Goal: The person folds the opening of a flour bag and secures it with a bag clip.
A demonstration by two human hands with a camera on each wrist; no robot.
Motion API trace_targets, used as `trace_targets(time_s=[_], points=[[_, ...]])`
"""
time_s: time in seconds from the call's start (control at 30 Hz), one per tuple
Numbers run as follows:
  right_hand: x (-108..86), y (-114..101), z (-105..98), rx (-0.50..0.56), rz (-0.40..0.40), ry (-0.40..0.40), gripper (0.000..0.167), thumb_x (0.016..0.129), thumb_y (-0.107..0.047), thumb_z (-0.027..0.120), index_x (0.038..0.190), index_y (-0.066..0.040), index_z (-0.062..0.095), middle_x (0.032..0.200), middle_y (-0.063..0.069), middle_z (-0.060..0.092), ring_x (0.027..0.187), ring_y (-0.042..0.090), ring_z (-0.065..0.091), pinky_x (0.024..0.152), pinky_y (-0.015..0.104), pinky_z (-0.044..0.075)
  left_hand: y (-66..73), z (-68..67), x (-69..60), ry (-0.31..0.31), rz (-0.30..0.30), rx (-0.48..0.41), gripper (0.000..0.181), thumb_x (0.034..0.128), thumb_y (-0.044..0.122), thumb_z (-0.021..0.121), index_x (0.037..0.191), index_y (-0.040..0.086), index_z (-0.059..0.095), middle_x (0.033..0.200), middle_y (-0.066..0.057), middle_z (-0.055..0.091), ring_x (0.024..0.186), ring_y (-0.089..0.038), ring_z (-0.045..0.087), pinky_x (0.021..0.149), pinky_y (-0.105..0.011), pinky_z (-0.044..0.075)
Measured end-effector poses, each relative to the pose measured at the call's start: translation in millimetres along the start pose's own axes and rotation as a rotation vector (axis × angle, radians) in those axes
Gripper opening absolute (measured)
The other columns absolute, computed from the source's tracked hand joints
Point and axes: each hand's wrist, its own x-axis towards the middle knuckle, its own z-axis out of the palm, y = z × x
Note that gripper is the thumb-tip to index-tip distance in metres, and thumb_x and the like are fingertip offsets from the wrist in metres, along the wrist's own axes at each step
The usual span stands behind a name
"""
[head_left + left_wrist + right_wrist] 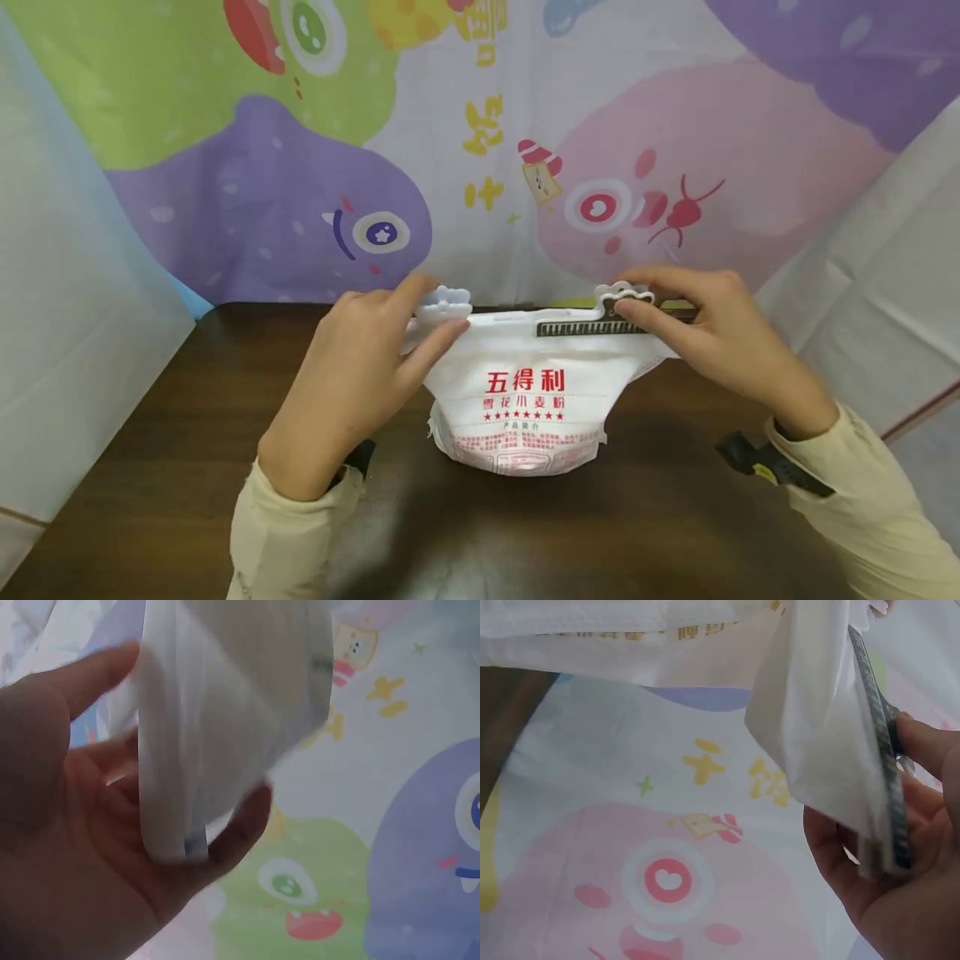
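A white flour bag (525, 358) with red print is held upright over the table by its folded top edge. My left hand (356, 367) pinches the scalloped handle of a pale bag clip (445, 304) at the bag's left top corner. On the right half of the top edge sits a black-and-white bag clip (592, 327), its scalloped handle pinched between thumb and fingers of my right hand (720, 333). In the right wrist view this clip (881, 742) lies along the bag's folded edge. The left wrist view shows the bag's white side (225, 697) beside my fingers.
Beneath the bag is a dark brown wooden table (187, 467). A cloth with cartoon monsters (285, 200) hangs behind it, and white sheets (67, 317) stand on both sides. Dark straps (772, 467) circle both wrists over pale sleeves.
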Motion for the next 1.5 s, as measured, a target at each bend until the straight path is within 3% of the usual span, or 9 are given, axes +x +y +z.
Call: trace_targets(time_s=[0.1,0.2,0.43,0.6,0.87,1.03,1.17,1.33,1.5], points=[[0.8,4,1,-0.036,-0.01,-0.013,0.023,0.086,-0.006,0.078,0.107,-0.013,0.075,0.09,-0.009,0.071,0.076,0.001,0.063,0.069,0.012,0.049,-7.5,-2.0,-2.2,-0.068,-0.007,-0.072,0.03,0.0948,0.037,0.068,0.103,0.009,0.06,0.058,0.003,0.05,0.052,-0.017,0.047,0.054,-0.035,0.043],[1.2,5,2,-0.031,-0.025,0.0,0.023,0.083,-0.004,0.079,0.106,-0.01,0.076,0.091,-0.007,0.073,0.077,0.0,0.064,0.069,0.012,0.049,-12.1,-0.2,-2.4,-0.074,0.022,-0.165,0.027,0.094,0.034,0.07,0.099,0.01,0.06,0.061,0.007,0.051,0.054,-0.011,0.046,0.056,-0.03,0.042],[6.6,-1,-5,0.07,0.01,0.092,0.028,0.079,0.002,0.081,0.105,-0.008,0.078,0.086,-0.007,0.074,0.069,0.002,0.064,0.061,0.014,0.05,-18.3,3.6,3.9,0.071,0.106,-0.287,0.021,0.0901,0.025,0.076,0.097,0.009,0.064,0.071,0.006,0.062,0.06,-0.007,0.054,0.061,-0.027,0.049],[15.3,1,-1,0.059,0.11,0.062,0.02,0.087,-0.013,0.078,0.106,-0.016,0.078,0.082,-0.005,0.073,0.062,0.007,0.06,0.053,0.019,0.045,-24.8,9.3,9.1,0.123,0.033,-0.31,0.023,0.0869,0.025,0.079,0.097,0.006,0.071,0.068,0.002,0.063,0.06,-0.007,0.056,0.06,-0.027,0.049],[19.9,21,15,0.022,0.158,0.044,0.017,0.091,-0.022,0.074,0.106,-0.015,0.078,0.086,-0.003,0.074,0.067,0.008,0.065,0.055,0.02,0.045,-37.8,18.0,11.5,0.006,-0.169,-0.17,0.036,0.0895,0.043,0.074,0.102,0.01,0.071,0.078,-0.003,0.069,0.069,-0.021,0.062,0.068,-0.038,0.049],[22.6,36,23,-0.04,0.242,-0.051,0.019,0.093,-0.036,0.07,0.1,-0.021,0.079,0.078,-0.004,0.069,0.068,0.012,0.058,0.06,0.024,0.043,-46.3,25.2,11.9,-0.164,-0.258,-0.119,0.038,0.0951,0.049,0.064,0.101,0.011,0.069,0.083,-0.006,0.07,0.075,-0.027,0.064,0.072,-0.042,0.049],[22.2,46,31,-0.031,0.276,-0.148,0.025,0.096,-0.04,0.066,0.097,-0.018,0.078,0.073,-0.002,0.064,0.066,0.016,0.053,0.057,0.028,0.042,-52.2,33.8,11.5,-0.273,-0.279,-0.061,0.04,0.099,0.051,0.055,0.089,0.014,0.067,0.069,-0.002,0.06,0.067,-0.025,0.058,0.066,-0.04,0.046],[15.1,56,37,0.073,0.273,-0.158,0.024,0.099,-0.032,0.063,0.1,-0.013,0.077,0.077,0.001,0.066,0.064,0.015,0.056,0.058,0.027,0.046,-54.8,39.9,10.5,-0.262,-0.248,-0.009,0.041,0.1005,0.049,0.053,0.082,0.014,0.064,0.06,-0.002,0.051,0.061,-0.025,0.054,0.06,-0.039,0.043],[-5.7,59,29,0.174,0.317,-0.08,0.031,0.106,-0.025,0.05,0.12,-0.006,0.07,0.11,0.011,0.071,0.096,0.011,0.064,0.081,0.017,0.047,-55.9,40.1,8.5,-0.177,-0.231,-0.013,0.036,0.1005,0.046,0.055,0.095,0.012,0.068,0.077,-0.007,0.068,0.072,-0.027,0.065,0.065,-0.045,0.05]])
